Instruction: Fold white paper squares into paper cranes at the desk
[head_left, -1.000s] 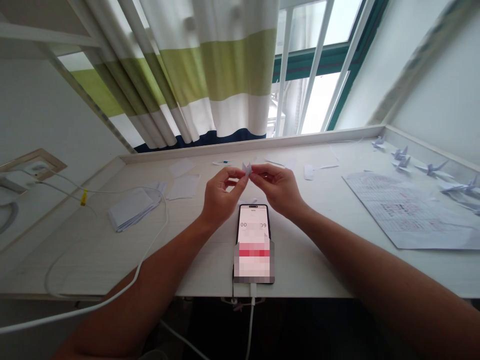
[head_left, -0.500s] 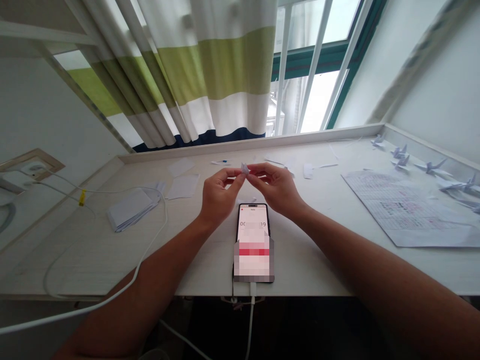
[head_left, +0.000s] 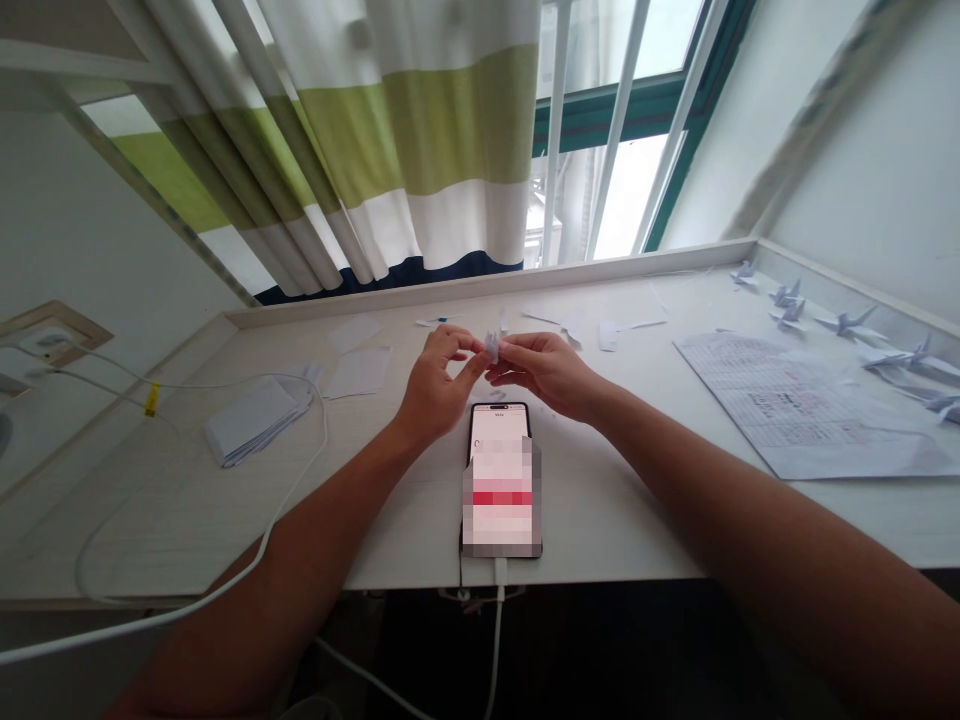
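Observation:
A small folded piece of white paper (head_left: 492, 345) is pinched between both hands, just above the table and beyond the phone. My left hand (head_left: 441, 382) grips it from the left between thumb and fingertips. From the right, my right hand (head_left: 551, 372) pinches it with thumb and index finger, the other fingers curled beneath. The fingertips cover part of the folds, so its exact shape is hard to make out. A phone (head_left: 501, 480) with a lit, partly blurred screen lies flat right below the hands, a white cable plugged into its near end.
Several folded paper cranes (head_left: 847, 322) stand along the right edge beside a printed sheet (head_left: 817, 410). On the left lie a stack of white paper (head_left: 259, 415) and a loose square sheet (head_left: 360, 372). A white cable (head_left: 324, 440) loops over my left forearm. Paper scraps (head_left: 607, 336) lie farther back.
My right hand has shifted its grip on the folded paper, its lower fingers now curled under it. The paper looks turned slightly. The whole view has moved a little.

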